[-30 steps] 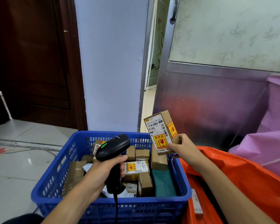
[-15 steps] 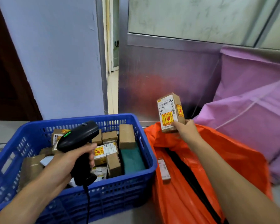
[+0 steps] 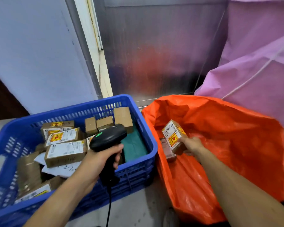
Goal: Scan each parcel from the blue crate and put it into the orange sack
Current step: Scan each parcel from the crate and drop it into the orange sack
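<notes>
My right hand [image 3: 191, 145] grips a small cardboard parcel [image 3: 173, 136] with a white label and yellow-red stickers, held low inside the mouth of the orange sack [image 3: 228, 145]. Another small parcel [image 3: 168, 151] lies in the sack just below it. My left hand [image 3: 102, 158] holds a black barcode scanner [image 3: 109, 138] by its handle above the right part of the blue crate [image 3: 138, 169]. The crate holds several brown labelled parcels [image 3: 65, 153] and a dark green packet [image 3: 133, 143].
Purple sacks [image 3: 256, 76] stand behind and to the right of the orange one. A metal panel [image 3: 154, 54] and a pale blue wall [image 3: 36, 51] rise behind the crate. Grey floor [image 3: 138, 208] shows between crate and sack. The scanner's cord [image 3: 109, 205] hangs down.
My right hand has carried the parcel from above the crate's right rim rightward and down into the sack's mouth. My view has swung right and downward. The scanner hand stays over the crate.
</notes>
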`<state>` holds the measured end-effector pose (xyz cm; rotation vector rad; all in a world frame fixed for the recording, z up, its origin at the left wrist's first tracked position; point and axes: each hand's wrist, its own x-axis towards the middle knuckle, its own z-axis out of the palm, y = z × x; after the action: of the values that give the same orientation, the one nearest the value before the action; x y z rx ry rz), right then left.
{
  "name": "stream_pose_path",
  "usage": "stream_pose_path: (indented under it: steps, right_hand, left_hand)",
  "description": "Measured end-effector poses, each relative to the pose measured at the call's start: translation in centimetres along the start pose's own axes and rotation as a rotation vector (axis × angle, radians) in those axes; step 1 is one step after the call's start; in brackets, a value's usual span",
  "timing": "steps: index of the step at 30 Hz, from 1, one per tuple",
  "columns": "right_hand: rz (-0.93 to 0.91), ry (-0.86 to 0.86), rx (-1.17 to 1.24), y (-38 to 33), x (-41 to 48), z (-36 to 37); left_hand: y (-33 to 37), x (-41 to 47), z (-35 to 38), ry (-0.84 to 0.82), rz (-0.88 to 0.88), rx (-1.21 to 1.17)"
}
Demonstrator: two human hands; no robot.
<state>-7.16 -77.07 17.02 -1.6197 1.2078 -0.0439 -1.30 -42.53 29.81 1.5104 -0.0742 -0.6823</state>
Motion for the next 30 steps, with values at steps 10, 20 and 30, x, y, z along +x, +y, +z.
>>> stream_pose_path:
  steps: [10, 20, 30]
  right_hand:
    - [0.318, 0.335, 0.274, 10.0, 1.0, 2.2]
    - [0.374, 0.05, 0.128, 15.0, 7.0, 6.7]
    - [0.296, 0.015, 0.218, 11.7, 5.1, 8.3]
  left_hand:
    - [-4.0, 2.3, 0.3, 0.033, -0.095, 0.069]
    - [-3.7, 2.2, 0.2, 0.002, -0.08, 0.147]
    - [-3.4, 2.2, 0.1, 0.019, -0.096, 0.155]
